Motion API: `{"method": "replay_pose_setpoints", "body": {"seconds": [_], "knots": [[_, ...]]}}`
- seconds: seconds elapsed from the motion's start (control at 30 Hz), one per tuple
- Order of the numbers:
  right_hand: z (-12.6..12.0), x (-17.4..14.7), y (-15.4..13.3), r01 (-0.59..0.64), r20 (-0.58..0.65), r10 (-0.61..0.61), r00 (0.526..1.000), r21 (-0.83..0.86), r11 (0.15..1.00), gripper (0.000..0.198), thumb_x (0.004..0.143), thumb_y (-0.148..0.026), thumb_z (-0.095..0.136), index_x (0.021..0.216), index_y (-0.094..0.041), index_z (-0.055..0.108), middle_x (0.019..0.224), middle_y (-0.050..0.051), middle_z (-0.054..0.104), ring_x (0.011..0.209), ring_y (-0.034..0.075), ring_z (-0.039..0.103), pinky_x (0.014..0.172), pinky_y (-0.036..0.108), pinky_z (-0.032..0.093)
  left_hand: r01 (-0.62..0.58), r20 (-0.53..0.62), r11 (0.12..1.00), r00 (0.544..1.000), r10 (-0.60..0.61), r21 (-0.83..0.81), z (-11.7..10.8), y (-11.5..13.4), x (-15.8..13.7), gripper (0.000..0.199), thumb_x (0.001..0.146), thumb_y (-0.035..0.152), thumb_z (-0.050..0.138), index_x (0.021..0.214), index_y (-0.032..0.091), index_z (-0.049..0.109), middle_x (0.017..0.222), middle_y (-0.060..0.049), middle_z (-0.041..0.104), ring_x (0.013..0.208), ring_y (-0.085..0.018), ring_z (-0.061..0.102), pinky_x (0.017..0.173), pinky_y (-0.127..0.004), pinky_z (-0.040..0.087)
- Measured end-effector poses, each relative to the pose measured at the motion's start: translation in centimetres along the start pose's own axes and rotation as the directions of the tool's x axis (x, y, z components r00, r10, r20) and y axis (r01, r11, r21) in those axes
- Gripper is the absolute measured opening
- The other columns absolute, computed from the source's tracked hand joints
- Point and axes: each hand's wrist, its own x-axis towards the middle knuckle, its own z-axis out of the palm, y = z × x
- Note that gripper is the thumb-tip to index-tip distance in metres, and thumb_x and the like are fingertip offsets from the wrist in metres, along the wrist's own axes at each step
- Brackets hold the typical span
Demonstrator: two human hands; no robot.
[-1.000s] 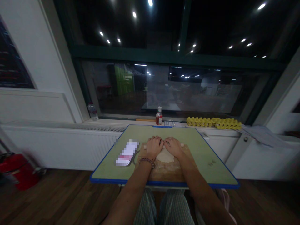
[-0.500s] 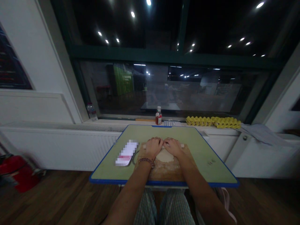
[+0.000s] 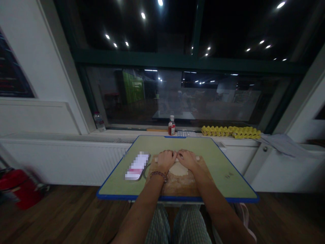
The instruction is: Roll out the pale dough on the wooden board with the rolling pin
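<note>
Both my hands rest on a pale rolling pin [image 3: 197,158] that lies crosswise near the far edge of a wooden board [image 3: 177,189]. My left hand [image 3: 167,160] curls over the left part of the pin, a beaded bracelet on its wrist. Close beside it, my right hand [image 3: 187,158] is wrapped over the right part. A flattened, roundish sheet of dough [image 3: 179,169] lies on the board between my forearms, its far edge reaching toward the pin. Flour smears the wood nearer to me. The fingertips are hidden from this angle.
A phone [image 3: 137,166] with a lit, blurred screen lies left of the board on the green table [image 3: 223,184]. Along the windowsill stand a red sauce bottle [image 3: 172,126], a clear plastic bottle [image 3: 99,122] and yellow egg trays [image 3: 231,131]. A red fire extinguisher [image 3: 21,188] is at floor left.
Hardly anything differs. My hands and the rolling pin stay at the far part of the board, and the view has shifted very slightly.
</note>
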Motion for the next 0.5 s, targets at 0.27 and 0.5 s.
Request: {"method": "replay_pose_setpoints", "body": {"seconds": [0.27, 0.5], "knots": [[0.4, 0.4, 0.1, -0.040, 0.030, 0.041, 0.999, -0.043, 0.998, 0.038, 0.099, -0.037, 0.036, 0.112, -0.022, 0.068, 0.112, 0.009, 0.072, 0.099, 0.018, 0.066, 0.087, 0.026, 0.043, -0.056, 0.037, 0.997, 0.998, 0.055, 0.045, -0.3, 0.0, -0.3, 0.037, 0.100, 0.035, 0.040, 0.112, 0.017, 0.070, 0.100, -0.016, 0.072, 0.096, -0.025, 0.068, 0.084, -0.037, 0.050], [0.9, 1.1, -0.1, -0.026, 0.055, 0.037, 0.998, -0.188, 0.982, 0.046, 0.100, -0.043, 0.032, 0.104, -0.020, 0.072, 0.104, 0.012, 0.074, 0.092, 0.022, 0.069, 0.080, 0.030, 0.046, -0.124, 0.060, 0.987, 0.991, 0.118, 0.101, -0.9, 0.0, -0.6, 0.038, 0.102, 0.029, 0.037, 0.128, 0.017, 0.060, 0.099, -0.017, 0.072, 0.093, -0.024, 0.069, 0.080, -0.035, 0.051]]}}
